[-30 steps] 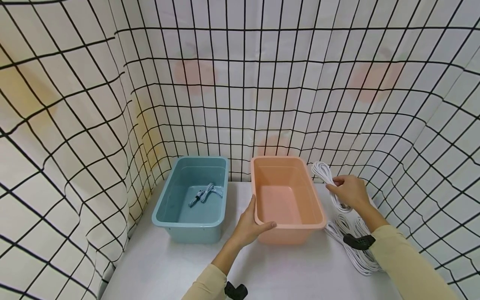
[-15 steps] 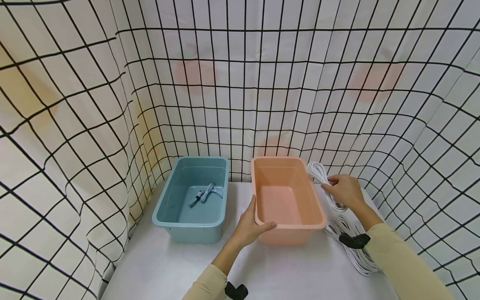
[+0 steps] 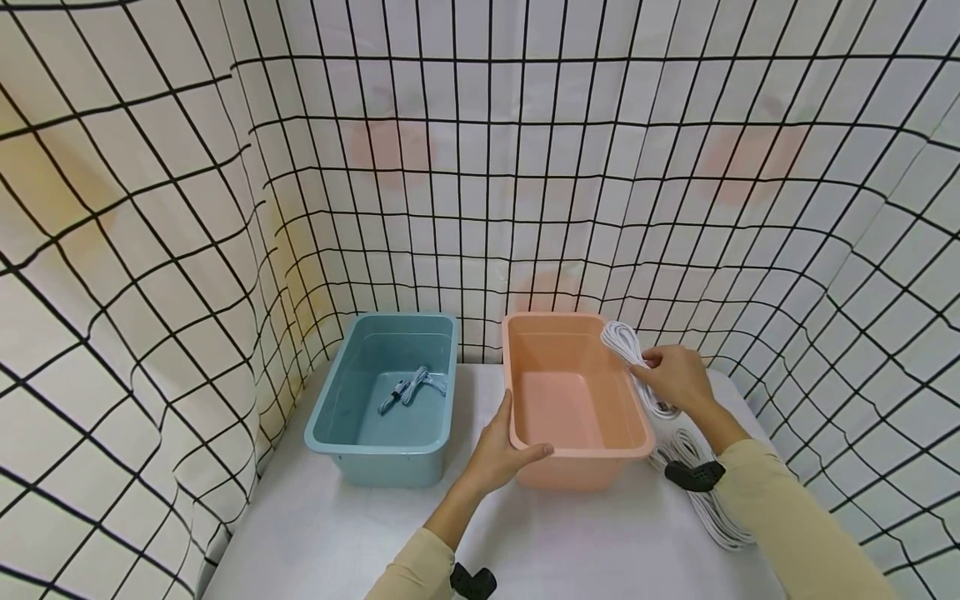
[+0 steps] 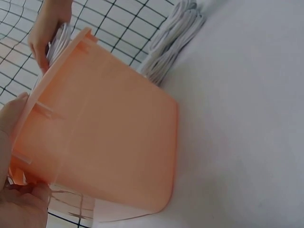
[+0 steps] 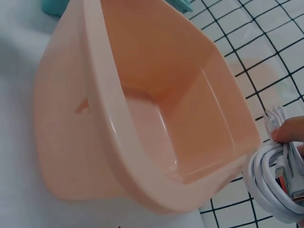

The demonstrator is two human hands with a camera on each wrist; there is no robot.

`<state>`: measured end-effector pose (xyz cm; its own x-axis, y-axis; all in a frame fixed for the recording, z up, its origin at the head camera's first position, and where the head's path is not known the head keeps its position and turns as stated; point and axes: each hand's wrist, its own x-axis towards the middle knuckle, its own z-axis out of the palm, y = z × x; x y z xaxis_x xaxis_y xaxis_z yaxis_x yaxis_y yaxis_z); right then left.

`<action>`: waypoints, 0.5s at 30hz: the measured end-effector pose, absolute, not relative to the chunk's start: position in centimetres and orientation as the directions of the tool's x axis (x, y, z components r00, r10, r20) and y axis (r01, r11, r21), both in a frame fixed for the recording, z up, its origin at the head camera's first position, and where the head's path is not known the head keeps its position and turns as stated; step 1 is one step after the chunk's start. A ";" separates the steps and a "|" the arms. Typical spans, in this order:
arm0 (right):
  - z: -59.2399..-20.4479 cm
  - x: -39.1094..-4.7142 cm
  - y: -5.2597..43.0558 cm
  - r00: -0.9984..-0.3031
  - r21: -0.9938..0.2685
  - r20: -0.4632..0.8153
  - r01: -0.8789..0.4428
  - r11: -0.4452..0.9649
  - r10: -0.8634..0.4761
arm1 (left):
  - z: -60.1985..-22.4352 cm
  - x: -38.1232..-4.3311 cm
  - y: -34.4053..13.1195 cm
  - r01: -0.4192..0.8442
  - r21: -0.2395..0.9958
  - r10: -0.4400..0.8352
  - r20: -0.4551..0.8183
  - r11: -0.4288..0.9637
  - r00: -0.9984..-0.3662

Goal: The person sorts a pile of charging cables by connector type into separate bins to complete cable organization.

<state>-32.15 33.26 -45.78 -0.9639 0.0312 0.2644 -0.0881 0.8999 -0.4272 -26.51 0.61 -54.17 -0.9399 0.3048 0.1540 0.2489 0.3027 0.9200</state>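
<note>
My right hand (image 3: 678, 379) pinches a coiled white USB cable (image 3: 621, 337), holding it up at the right rim of the orange plastic tub (image 3: 573, 454). In the right wrist view the cable's loops (image 5: 263, 178) hang beside the tub's corner, and a metal plug (image 5: 298, 195) shows among them. My left hand (image 3: 495, 450) grips the tub at its near left corner, thumb over the front rim and fingers along the left side. The inside of the orange tub is bare. More bundled white cables (image 3: 712, 508) lie on the table under my right forearm, which partly covers them.
To the left stands a blue tub (image 3: 431, 462) with a small tied cable (image 3: 412, 387) on its floor. Black wire mesh (image 3: 487, 175) walls in the back and both sides. White cloth (image 3: 570, 550) covers the table.
My right hand has moved left with the coiled cable, from beside the orange tub to its right rim. The left hand and both tubs have stayed put.
</note>
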 end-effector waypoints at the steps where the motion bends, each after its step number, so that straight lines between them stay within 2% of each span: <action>1: -45.7 -32.2 33.1 -0.963 -0.426 0.266 -0.091 0.900 0.028 | -54.2 -26.5 0.6 0.250 0.920 0.304 0.156 0.302 -0.940; 15: -45.6 -32.9 31.3 -0.968 -0.451 0.250 -0.097 0.888 0.021 | -54.2 -26.6 0.6 0.254 0.930 0.302 0.170 0.266 -0.938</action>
<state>-32.91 31.27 -45.57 -0.9681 0.0214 0.2496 -0.0966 0.8875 -0.4505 -26.59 0.63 -54.23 -0.9379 0.3023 0.1702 0.2544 0.2655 0.9299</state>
